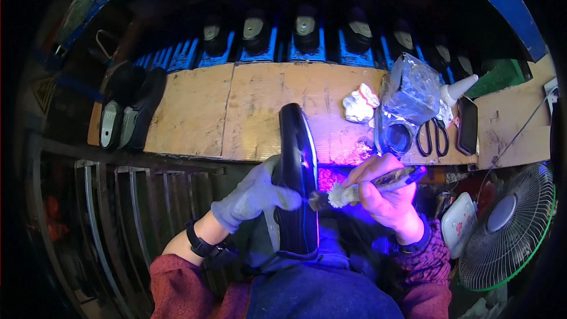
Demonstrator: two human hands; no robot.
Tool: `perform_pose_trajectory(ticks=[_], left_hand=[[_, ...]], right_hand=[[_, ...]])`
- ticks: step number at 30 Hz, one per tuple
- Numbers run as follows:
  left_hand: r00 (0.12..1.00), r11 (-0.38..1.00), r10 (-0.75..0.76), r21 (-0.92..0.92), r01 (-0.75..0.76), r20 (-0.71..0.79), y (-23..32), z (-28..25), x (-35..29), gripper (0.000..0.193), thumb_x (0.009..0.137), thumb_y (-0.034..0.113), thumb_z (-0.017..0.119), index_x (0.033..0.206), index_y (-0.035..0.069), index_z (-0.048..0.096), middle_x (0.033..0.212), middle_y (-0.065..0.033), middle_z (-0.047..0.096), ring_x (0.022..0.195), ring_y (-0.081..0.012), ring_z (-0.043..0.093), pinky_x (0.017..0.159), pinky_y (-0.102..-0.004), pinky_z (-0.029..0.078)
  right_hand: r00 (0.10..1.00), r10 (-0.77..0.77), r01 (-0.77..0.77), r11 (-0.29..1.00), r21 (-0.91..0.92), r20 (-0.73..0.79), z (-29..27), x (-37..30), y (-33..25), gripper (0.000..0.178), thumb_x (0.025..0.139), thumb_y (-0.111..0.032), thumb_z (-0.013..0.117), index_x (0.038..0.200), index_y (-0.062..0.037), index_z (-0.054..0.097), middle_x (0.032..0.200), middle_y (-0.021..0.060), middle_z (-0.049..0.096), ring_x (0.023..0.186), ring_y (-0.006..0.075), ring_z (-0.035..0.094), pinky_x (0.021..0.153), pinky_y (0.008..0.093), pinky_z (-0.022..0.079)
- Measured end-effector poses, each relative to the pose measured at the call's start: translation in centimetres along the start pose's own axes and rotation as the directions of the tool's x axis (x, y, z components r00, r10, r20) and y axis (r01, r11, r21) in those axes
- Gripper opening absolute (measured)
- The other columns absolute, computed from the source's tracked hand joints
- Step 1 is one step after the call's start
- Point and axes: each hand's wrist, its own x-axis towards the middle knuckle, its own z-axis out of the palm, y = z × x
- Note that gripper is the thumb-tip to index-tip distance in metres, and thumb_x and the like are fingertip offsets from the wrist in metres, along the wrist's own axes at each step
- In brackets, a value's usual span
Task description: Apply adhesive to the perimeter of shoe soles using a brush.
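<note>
My left hand (253, 195), in a grey glove, grips a black shoe sole (296, 165) held on edge and pointing away from me, its side lit by violet light. My bare right hand (384, 192) holds a brush (366, 186) with a dark, smeared handle. The brush's whitish bristles touch the right edge of the sole near its lower half. A dark watch sits on my left wrist.
A cardboard-covered bench (248, 112) carries two dark soles (124, 115) at the left, a crumpled white rag (359, 105), a plastic-wrapped jar (410, 91), a round tin (397, 137), scissors (434, 136) and a dark phone (468, 124). Shoes on blue racks (277, 41) line the back. A fan (511, 230) stands at right.
</note>
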Motion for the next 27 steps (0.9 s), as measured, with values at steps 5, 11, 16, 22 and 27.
perform_pose_trajectory(ticks=[5, 11, 16, 22, 27], left_hand=[[0.988, 0.580, -0.042, -0.801, 0.148, 0.152, -2.5, -0.4, 0.9, 0.050, 0.102, 0.044, 0.045, 0.130, 0.004, 0.055, 0.122, -0.0105, 0.064, 0.110, -0.0190, 0.062, 0.102, -0.0369, 0.047], [0.976, 0.471, 0.156, -0.857, -0.209, -0.152, -5.8, 4.6, -2.2, 0.051, 0.104, 0.042, 0.039, 0.144, 0.011, 0.042, 0.139, -0.0046, 0.053, 0.126, -0.0172, 0.052, 0.110, -0.0355, 0.037], [0.902, 0.883, 0.031, -0.410, -0.226, -0.430, -4.9, 5.2, -1.4, 0.031, 0.099, 0.023, 0.057, 0.127, 0.008, 0.053, 0.109, -0.0003, 0.061, 0.095, -0.0084, 0.060, 0.084, -0.0269, 0.051], [0.922, 0.871, 0.004, -0.451, -0.194, -0.388, -3.2, 6.1, -1.2, 0.038, 0.097, 0.024, 0.061, 0.130, 0.009, 0.049, 0.110, -0.0028, 0.061, 0.093, -0.0089, 0.060, 0.082, -0.0277, 0.053], [0.940, 0.909, 0.064, -0.369, -0.194, -0.336, -3.2, 5.6, -1.0, 0.041, 0.100, 0.032, 0.054, 0.132, 0.007, 0.048, 0.110, -0.0024, 0.063, 0.093, -0.0083, 0.062, 0.081, -0.0252, 0.052]], right_hand=[[0.865, -0.035, -0.026, 0.993, -0.114, -0.501, -6.7, 0.0, 0.2, 0.013, 0.098, -0.012, 0.057, 0.089, -0.0017, 0.054, 0.075, 0.0096, 0.064, 0.064, 0.0157, 0.063, 0.059, 0.0292, 0.052], [0.949, -0.162, -0.139, 0.555, -0.820, -0.270, -11.2, -1.8, 3.9, 0.009, 0.091, -0.005, 0.066, 0.086, -0.0029, 0.059, 0.073, 0.0035, 0.062, 0.063, 0.0105, 0.061, 0.058, 0.0287, 0.048], [0.824, -0.113, -0.303, 0.740, -0.600, -0.555, -10.9, -3.4, 3.0, 0.011, 0.095, -0.009, 0.062, 0.087, -0.0019, 0.059, 0.075, 0.0044, 0.062, 0.064, 0.0111, 0.060, 0.059, 0.0263, 0.047], [0.892, 0.262, -0.190, 0.957, 0.220, -0.368, -3.1, -2.8, 1.5, 0.016, 0.101, -0.013, 0.051, 0.091, -0.0012, 0.051, 0.079, 0.0120, 0.066, 0.057, 0.0149, 0.063, 0.050, 0.0259, 0.050], [0.908, 0.286, -0.361, 0.905, -0.226, -0.305, 1.9, 5.3, 2.5, 0.023, 0.095, -0.018, 0.063, 0.081, -0.0030, 0.054, 0.059, 0.0039, 0.062, 0.050, 0.0088, 0.060, 0.045, 0.0245, 0.045]])
